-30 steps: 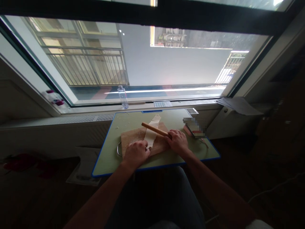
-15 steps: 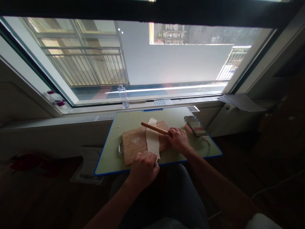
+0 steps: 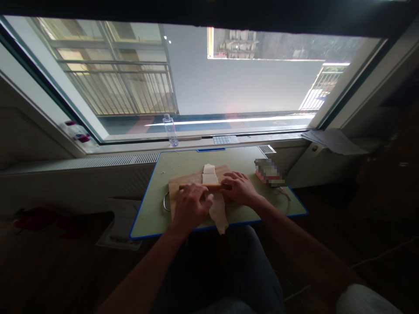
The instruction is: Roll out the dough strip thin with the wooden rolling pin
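Here's the pale, flat strip of dough, soft and ragged-edged, running far to near across the board, its near end drooping past the table's edge! Across it lies a slim, smooth wooden rolling pin. The left hand is open over the pin's left part, thumb spread; the right hand covers the right end, grip impossible to tell. Beneath, a grained wooden board with a curved metal handle at left, on a green, blue-rimmed table. Far side, a clear plastic bottle stands upright.
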A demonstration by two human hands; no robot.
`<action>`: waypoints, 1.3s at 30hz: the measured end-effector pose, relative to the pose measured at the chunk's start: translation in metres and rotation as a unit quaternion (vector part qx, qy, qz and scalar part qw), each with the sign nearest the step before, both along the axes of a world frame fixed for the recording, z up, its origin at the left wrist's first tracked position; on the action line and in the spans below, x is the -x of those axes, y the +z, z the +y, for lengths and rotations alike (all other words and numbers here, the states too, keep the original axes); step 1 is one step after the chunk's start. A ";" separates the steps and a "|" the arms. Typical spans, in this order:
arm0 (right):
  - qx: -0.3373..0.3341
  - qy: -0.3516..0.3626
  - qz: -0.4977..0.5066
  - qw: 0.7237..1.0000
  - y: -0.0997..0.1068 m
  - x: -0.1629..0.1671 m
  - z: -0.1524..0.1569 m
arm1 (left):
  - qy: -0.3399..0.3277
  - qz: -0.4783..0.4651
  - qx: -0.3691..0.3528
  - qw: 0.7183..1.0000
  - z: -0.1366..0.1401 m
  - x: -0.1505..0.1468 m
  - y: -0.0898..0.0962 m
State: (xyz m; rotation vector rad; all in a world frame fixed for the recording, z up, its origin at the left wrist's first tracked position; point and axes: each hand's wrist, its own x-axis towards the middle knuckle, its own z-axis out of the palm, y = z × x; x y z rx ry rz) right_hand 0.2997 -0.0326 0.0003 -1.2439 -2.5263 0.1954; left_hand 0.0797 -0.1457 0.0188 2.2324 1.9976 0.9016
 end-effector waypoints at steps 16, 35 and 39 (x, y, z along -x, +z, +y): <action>-0.008 -0.175 -0.080 0.981 -0.001 0.034 0.025 | 0.117 0.129 0.144 0.974 0.077 0.025 -0.022; 0.092 -0.179 -0.061 0.978 0.008 0.057 0.088 | 0.108 0.158 0.134 0.972 0.149 0.047 -0.010; 0.083 -0.177 -0.063 0.979 0.010 0.057 0.081 | 0.113 0.149 0.116 0.975 0.145 0.045 -0.010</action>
